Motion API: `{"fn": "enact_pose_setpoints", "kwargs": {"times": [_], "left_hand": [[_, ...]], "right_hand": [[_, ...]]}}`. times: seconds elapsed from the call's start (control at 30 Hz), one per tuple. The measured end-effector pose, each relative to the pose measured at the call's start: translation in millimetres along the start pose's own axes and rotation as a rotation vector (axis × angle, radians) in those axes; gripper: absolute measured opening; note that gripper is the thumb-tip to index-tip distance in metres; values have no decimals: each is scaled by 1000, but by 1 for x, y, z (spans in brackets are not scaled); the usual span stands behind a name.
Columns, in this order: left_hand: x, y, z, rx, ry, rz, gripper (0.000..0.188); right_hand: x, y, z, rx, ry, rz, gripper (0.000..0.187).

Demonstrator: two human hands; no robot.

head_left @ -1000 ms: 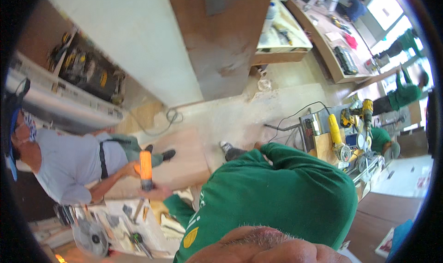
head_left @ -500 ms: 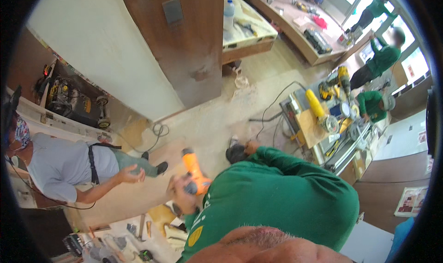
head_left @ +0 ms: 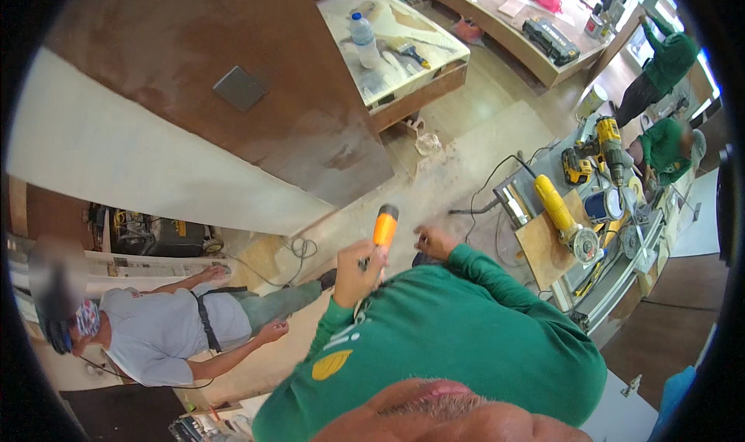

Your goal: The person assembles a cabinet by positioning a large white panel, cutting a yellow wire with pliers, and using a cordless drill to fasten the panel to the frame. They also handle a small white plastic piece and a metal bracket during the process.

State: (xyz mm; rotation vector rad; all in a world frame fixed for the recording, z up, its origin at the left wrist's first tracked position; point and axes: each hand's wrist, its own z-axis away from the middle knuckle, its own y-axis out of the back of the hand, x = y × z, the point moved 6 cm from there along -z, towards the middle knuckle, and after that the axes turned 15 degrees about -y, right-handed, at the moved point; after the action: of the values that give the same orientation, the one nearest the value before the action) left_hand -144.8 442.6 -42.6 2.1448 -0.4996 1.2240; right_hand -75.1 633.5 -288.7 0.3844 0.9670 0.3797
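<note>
My left hand (head_left: 355,273) is raised in front of my green shirt, gripping an orange-handled tool (head_left: 385,226) that points up with its dark tip on top. My right hand (head_left: 433,242) hovers just right of the tool, a little apart from it, fingers loosely spread and holding nothing. It is slightly blurred. Below both hands lies the pale wooden floor (head_left: 434,186).
A person in a grey shirt (head_left: 159,333) leans over at the left. A workbench (head_left: 543,248) at the right carries a yellow drill (head_left: 609,143), a yellow grinder (head_left: 559,209) and other tools. A cable (head_left: 485,190) trails across the floor. A table with a water bottle (head_left: 363,40) stands beyond.
My left hand has carried the orange tool up and to the right, away from the person in grey. My right hand has come into view beside it.
</note>
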Motion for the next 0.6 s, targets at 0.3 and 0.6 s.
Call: {"fn": "enact_pose_setpoints", "kwargs": {"times": [0.3, 0.6], "left_hand": [[-63, -52, -165, -45, 47, 422, 37], [-119, -100, -341, -46, 190, 780, 37]], "right_hand": [[-51, 191, 17, 303, 43, -75, 79], [-47, 266, -15, 586, -13, -310, 97]]}}
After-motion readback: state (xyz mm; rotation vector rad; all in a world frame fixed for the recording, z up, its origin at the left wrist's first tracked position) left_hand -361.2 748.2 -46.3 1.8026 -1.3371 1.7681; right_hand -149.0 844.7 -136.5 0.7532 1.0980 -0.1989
